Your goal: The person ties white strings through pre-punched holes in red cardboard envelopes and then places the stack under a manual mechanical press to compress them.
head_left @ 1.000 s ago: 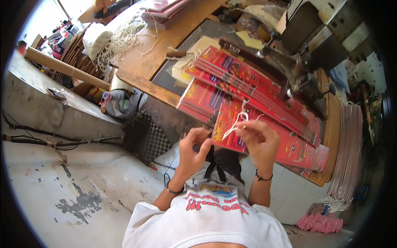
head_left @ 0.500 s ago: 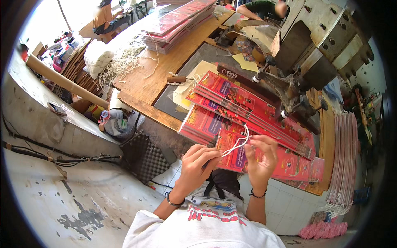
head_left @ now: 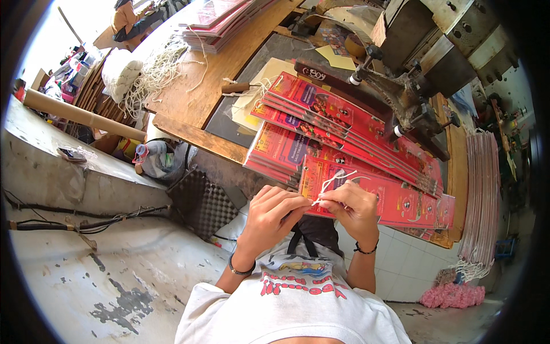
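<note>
A looped white cord runs between my two hands, with its free ends standing up over the red cards. My left hand pinches it with thumb and forefinger. Close beside, the fingertips of my right hand are closed on the same cord. Just beyond them lies a long red printed card, nearest to me on the table. Behind it are stacks of similar red cards, fanned and overlapping. Whether the cord passes through a card cannot be made out.
A heavy metal machine stands over the cards. A wooden-handled tool lies left of them, near a tangle of white cords. Corded cards hang at the right edge, above a pink bundle. A cardboard tube leans left.
My right hand has come down and toward my left, its spread fingers closing on the cord. The cord's loop has been drawn in between both hands. The view has shifted slightly.
</note>
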